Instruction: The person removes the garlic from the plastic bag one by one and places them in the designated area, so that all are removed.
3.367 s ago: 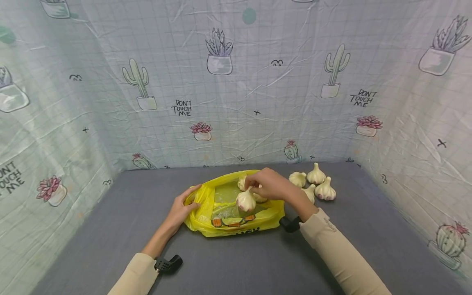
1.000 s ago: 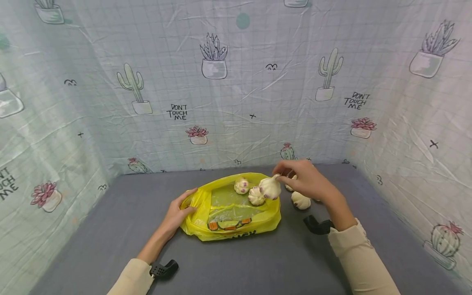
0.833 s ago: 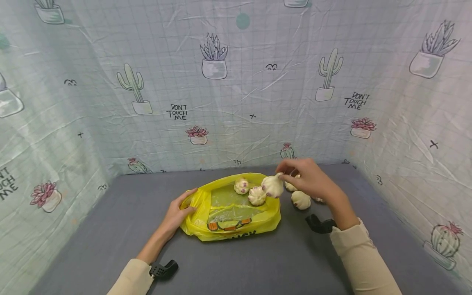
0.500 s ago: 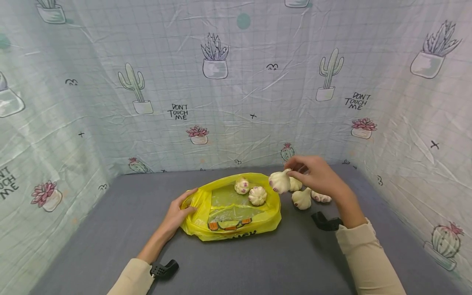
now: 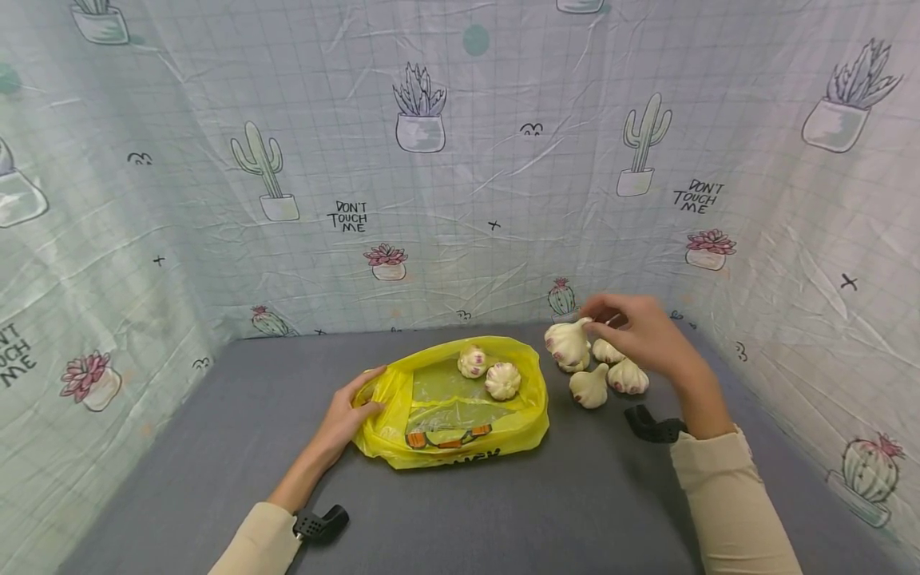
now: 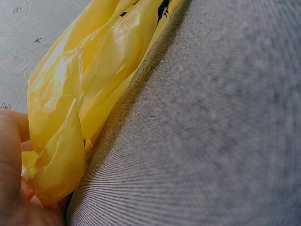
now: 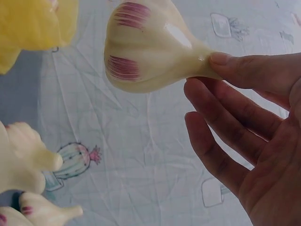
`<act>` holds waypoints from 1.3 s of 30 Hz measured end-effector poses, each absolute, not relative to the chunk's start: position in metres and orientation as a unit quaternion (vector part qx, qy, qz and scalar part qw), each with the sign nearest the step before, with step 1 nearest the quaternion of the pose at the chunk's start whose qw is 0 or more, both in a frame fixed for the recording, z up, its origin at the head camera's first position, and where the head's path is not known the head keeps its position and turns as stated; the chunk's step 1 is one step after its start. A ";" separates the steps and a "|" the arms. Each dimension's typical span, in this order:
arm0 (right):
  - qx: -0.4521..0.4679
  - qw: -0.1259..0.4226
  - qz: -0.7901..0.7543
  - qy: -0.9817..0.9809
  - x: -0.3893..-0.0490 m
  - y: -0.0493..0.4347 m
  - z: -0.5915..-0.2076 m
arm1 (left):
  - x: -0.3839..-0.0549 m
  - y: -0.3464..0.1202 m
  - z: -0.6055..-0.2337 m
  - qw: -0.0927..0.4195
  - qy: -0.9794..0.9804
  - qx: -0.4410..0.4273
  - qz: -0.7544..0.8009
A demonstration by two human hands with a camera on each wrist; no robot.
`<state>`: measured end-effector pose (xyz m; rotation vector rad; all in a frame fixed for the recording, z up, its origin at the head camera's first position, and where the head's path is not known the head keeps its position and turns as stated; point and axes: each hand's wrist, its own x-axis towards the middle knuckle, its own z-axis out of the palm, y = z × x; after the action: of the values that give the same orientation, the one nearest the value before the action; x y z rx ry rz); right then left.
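Note:
My right hand (image 5: 640, 331) pinches a garlic bulb (image 5: 567, 345) by its stem, between thumb and fingertips. In the right wrist view the held garlic bulb (image 7: 143, 49) is cream with purple streaks, its stem toward the thumb. It hangs over the table group, just right of a yellow plastic bag (image 5: 470, 455). That bag lies with its mouth open, and two garlic bulbs (image 5: 502, 382) sit inside. My left hand (image 5: 350, 411) grips the bag's left end, thumb over the edge; the left wrist view shows the crumpled yellow bag (image 6: 61, 155) between thumb and fingers.
Several garlic bulbs (image 5: 588, 387) stand close together on the grey table (image 5: 489, 519), right of the bag, partly hidden by the held bulb and right hand. A cactus-print cloth (image 5: 460, 184) rises behind the table and along both sides.
My right hand has lifted a garlic bulb from over the bag and carried it rightward above the other bulbs. Two bulbs stay inside. The left hand holds the bag in place throughout.

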<state>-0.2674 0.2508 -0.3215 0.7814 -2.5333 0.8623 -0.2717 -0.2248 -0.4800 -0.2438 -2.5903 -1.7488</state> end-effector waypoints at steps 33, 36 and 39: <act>0.155 0.202 0.339 -0.906 -0.280 0.322 -0.333 | -0.273 -0.226 -0.481 0.005 -0.828 -0.077 -0.555; 0.143 0.204 0.342 -0.906 -0.284 0.328 -0.337 | -0.273 -0.226 -0.480 0.002 -0.828 -0.075 -0.555; 0.130 0.209 0.350 -0.904 -0.287 0.334 -0.341 | -0.273 -0.225 -0.480 0.001 -0.829 -0.074 -0.554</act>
<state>-0.2874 0.3340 -0.3411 0.3608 -2.5140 0.9747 -0.2729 -0.2255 -0.4803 -0.2317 -2.6019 -1.7399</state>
